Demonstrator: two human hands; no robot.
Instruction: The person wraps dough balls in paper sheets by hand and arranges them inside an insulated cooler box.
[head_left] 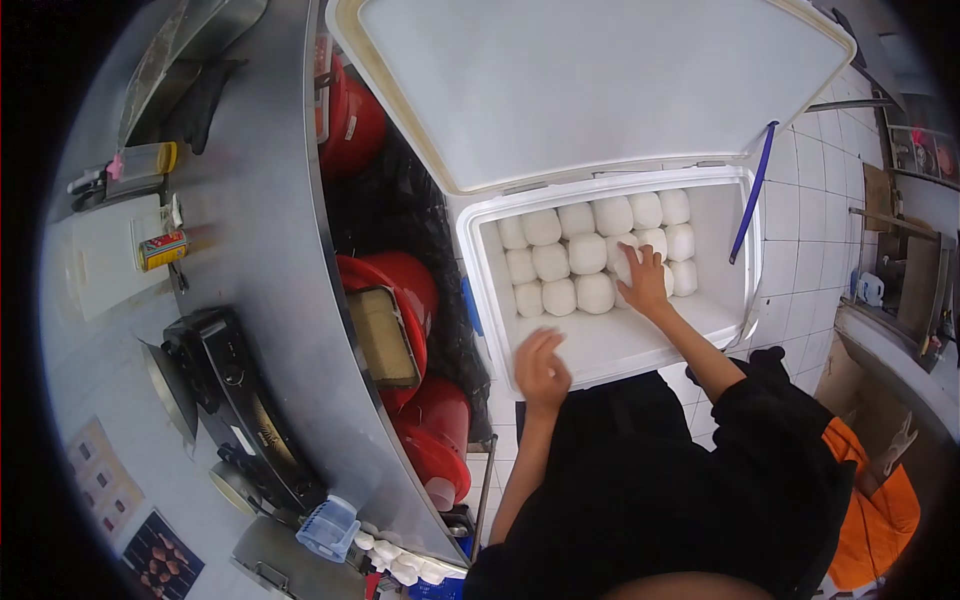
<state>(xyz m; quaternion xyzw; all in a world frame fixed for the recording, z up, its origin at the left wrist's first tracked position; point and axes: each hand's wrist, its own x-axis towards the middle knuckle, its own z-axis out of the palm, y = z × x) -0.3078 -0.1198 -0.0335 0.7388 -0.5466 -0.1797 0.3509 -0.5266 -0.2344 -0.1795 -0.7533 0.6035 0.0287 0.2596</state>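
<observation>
An open white cooler box (610,350) holds several rounded white blocks (587,253) packed in rows. My right hand (645,280) reaches inside at the right part of the rows, its fingers spread and touching the blocks. Over the box's near left edge is my left hand (543,372), fingers apart and slightly curled, with nothing in it. The box's white lid (600,80) stands raised at the far side, with a blue strap (755,195) running from it to the right rim.
A steel counter (280,270) along the left carries a black gas stove (235,390), a can (162,250) and a blue plastic basket (328,528). Red tubs (430,430) stand beneath it. An orange cloth (875,520) is at the lower right, and shelving stands at the far right.
</observation>
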